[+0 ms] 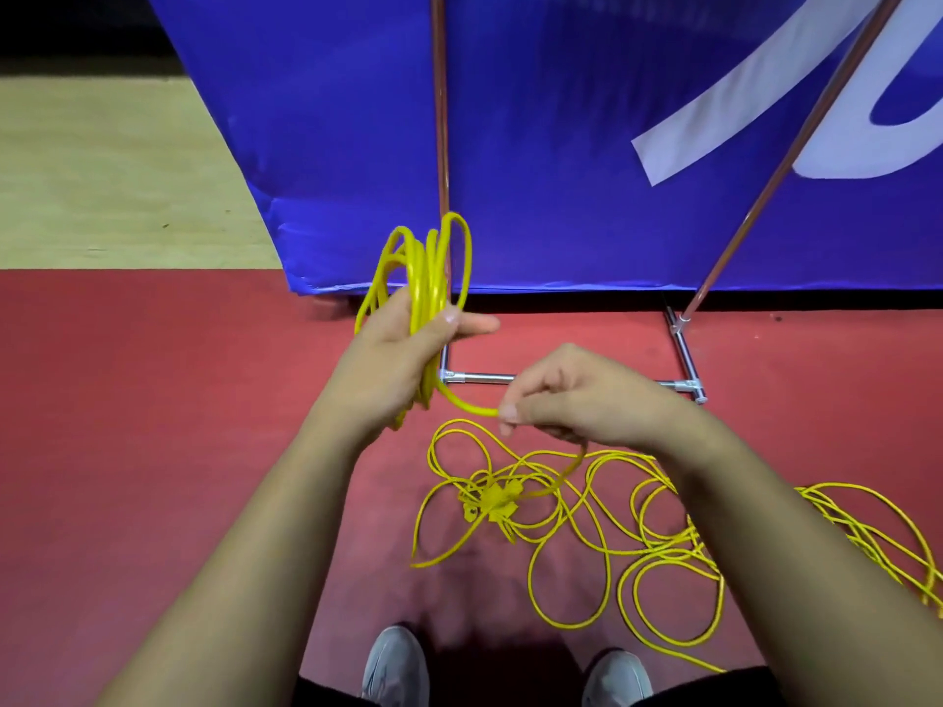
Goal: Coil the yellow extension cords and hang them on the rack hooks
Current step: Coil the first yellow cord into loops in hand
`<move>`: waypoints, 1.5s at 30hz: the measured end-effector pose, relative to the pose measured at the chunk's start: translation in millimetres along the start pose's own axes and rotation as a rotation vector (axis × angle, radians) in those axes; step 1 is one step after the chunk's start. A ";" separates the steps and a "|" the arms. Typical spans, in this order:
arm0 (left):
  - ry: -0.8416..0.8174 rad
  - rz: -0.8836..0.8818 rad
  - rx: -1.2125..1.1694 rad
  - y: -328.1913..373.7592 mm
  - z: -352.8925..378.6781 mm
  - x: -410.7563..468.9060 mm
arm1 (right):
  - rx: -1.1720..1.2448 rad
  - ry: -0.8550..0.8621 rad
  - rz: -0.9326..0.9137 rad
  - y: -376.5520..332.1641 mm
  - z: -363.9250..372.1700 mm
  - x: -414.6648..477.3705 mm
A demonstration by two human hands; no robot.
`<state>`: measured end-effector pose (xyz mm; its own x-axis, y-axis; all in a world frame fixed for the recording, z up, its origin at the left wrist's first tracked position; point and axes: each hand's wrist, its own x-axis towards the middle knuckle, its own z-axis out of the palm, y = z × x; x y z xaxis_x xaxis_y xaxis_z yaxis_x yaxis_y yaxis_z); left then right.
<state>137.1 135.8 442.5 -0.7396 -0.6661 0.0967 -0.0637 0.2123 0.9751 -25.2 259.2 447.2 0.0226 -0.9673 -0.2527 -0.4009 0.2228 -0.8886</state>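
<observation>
The left hand [403,344] grips a bundle of smooth, glossy yellow cord loops [423,278], held upright in its closed fingers. From the bundle one round strand [467,404] curves across to the right hand [571,400], which pinches it between thumb and fingertips. The remaining cord [587,528] sprawls in thin loose rings on the matte red floor [153,400], a yellow plug [492,500] among them. Behind stand a blue fabric banner [561,145] and a rack's metal tubes [477,378].
</observation>
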 end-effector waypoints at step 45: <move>-0.253 -0.399 -0.660 2.8 8.8 -0.7 | 0.055 0.299 -0.107 32.9 -17.5 14.8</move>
<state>131.6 143.2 443.4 -0.8791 -0.4036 -0.2536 -0.0043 -0.5253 0.8509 -54.1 250.1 420.9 -0.2114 -0.9766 -0.0403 -0.3601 0.1161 -0.9257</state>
